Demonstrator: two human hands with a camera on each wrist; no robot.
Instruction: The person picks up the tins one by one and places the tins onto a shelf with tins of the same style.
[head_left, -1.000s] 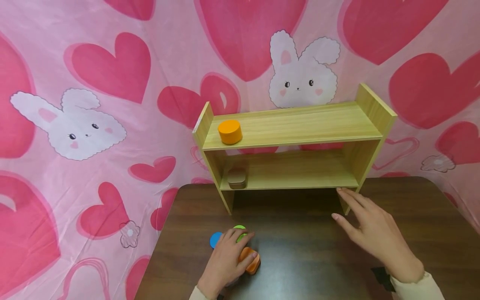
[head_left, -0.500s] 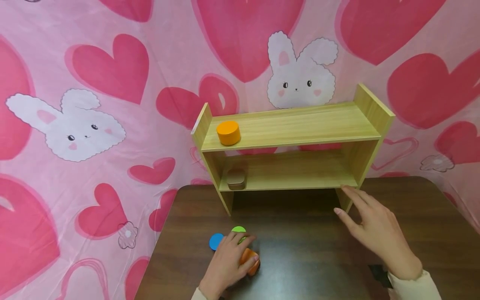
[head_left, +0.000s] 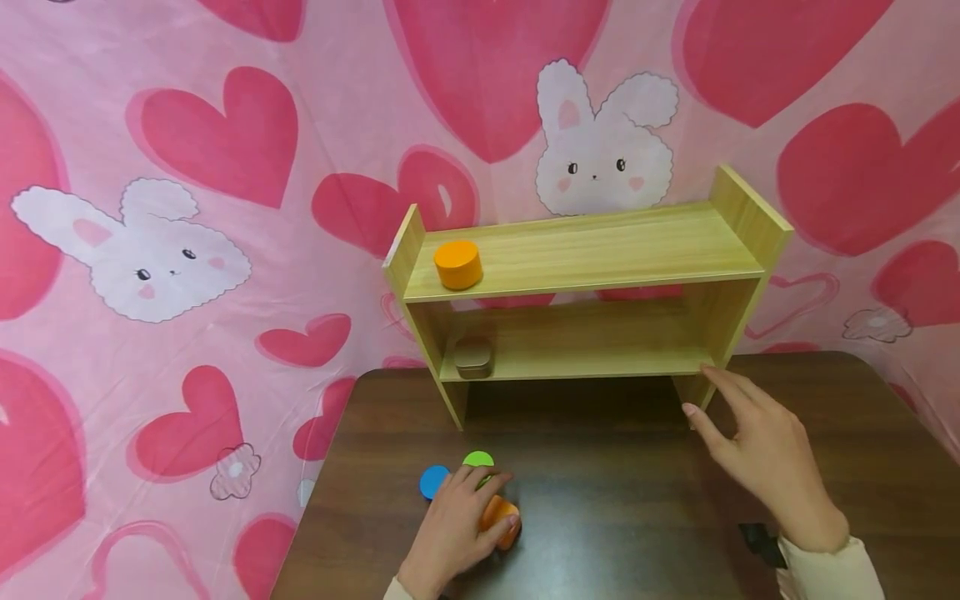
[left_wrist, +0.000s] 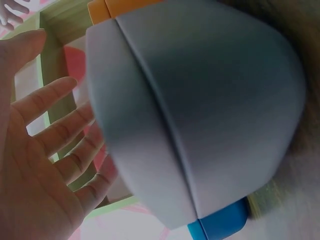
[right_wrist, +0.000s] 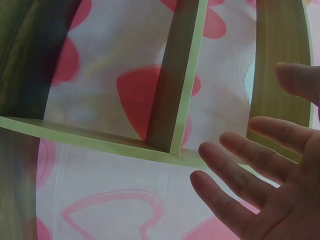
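Observation:
My left hand (head_left: 453, 529) hovers with relaxed, spread fingers over a cluster of small containers at the table's front left. Between its thumb and fingers shows an orange container (head_left: 501, 508); a blue round-topped one (head_left: 432, 482) and a green round-topped one (head_left: 478, 459) lie just beyond. The left wrist view has a grey lidded tin (left_wrist: 225, 100) close to the camera, beside a bare palm. My right hand (head_left: 765, 454), also relaxed and holding nothing, is raised by the right leg of a two-tier wooden shelf (head_left: 600, 250). Its fingertips overlap the lower board's right end in the head view.
An orange round tin (head_left: 458, 267) stands at the left of the upper board. Below it, on the lower board's left end, sits a silver tin (head_left: 473, 358). The dark wooden table (head_left: 600, 500) meets a pink heart-and-rabbit cloth (head_left: 225, 275) behind.
My right hand has shifted slightly to the right along the shelf's front. The left hand stays nearly still over the containers, which have not visibly moved.

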